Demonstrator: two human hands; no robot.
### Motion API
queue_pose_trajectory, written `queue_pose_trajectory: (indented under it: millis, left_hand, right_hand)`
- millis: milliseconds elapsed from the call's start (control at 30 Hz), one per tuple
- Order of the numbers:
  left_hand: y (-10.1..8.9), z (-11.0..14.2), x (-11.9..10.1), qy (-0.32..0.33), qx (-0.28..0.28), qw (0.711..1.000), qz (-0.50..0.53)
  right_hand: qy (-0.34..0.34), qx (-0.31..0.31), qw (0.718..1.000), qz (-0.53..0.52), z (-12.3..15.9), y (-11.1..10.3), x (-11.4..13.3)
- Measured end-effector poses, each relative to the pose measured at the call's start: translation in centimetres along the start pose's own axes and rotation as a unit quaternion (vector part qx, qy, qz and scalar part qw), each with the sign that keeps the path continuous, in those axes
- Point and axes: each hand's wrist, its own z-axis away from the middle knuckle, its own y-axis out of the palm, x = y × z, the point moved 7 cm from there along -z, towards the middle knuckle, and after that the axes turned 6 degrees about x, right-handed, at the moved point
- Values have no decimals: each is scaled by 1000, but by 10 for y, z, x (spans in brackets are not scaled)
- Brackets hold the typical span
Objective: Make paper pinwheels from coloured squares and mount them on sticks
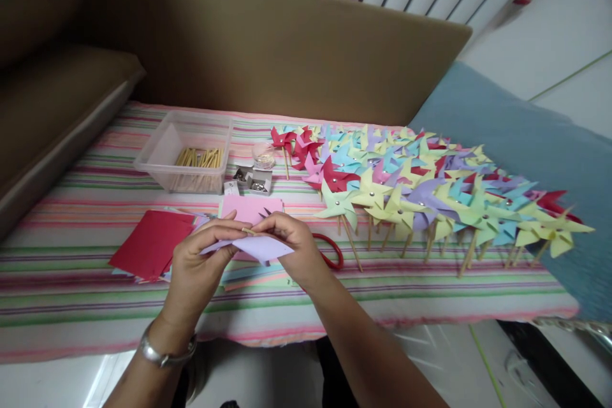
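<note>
Both hands meet over the front of the striped cloth. My left hand [205, 252] is closed on a light purple paper pinwheel piece [262, 247], thumb below and fingers above. My right hand [289, 239] pinches the same paper from the other side. A short bit of wooden stick [247, 230] shows between the fingertips; the rest of it is hidden. Under the hands lie pink paper sheets [243, 207]. Red-handled scissors [340, 255] lie partly beneath my right hand, their dark tips showing beyond it. A stack of red paper squares [150, 242] is left of my left hand.
A clear plastic box [184, 180] holds wooden sticks [198, 158]. Beside it stand small boxes of metal fasteners [259, 186] and a round clear tub [263, 156]. Many finished pinwheels [423, 201] cover the right side. A brown board [268, 44] stands behind.
</note>
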Motion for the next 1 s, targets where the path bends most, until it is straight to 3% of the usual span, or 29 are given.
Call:
queue_pose_trajectory:
  millis: [233,1000]
  left_hand:
    - [1,0,4,-19,-1,1000,2]
    - [3,-3,1,5,18,999,27]
  right_hand:
    - [8,-6,1000,-6,0,-1,-3]
    - [-7,-13,1000,4,1,0,-3]
